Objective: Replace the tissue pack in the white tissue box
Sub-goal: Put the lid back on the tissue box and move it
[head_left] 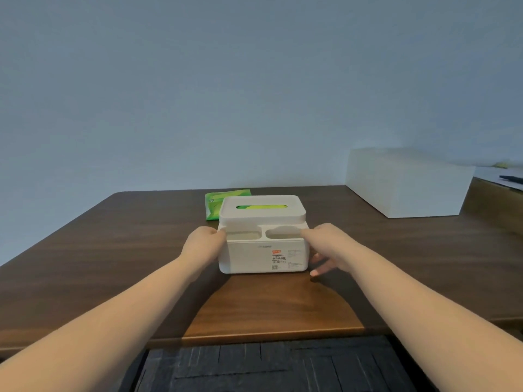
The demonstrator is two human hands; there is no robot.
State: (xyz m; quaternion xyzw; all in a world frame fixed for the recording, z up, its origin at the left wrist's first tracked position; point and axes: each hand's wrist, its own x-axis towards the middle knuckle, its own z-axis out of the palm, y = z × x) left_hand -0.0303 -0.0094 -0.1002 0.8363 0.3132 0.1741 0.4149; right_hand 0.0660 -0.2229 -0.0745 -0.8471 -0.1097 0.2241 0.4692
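Observation:
The white tissue box stands in the middle of the brown table, label facing me. Its lid is on, and green shows through the slot on top. Two shallow compartments sit in front of the lid. My left hand grips the box's left side with the thumb at the left compartment's rim. On the right side my right hand holds the box, thumb at the right compartment's rim and fingers spread down the wall. A green tissue pack lies flat behind the box, partly hidden by it.
A large white box stands at the back right of the table. Beyond it is a lower surface with a dark object. The table's near edge is just below my forearms, with dark flooring underneath.

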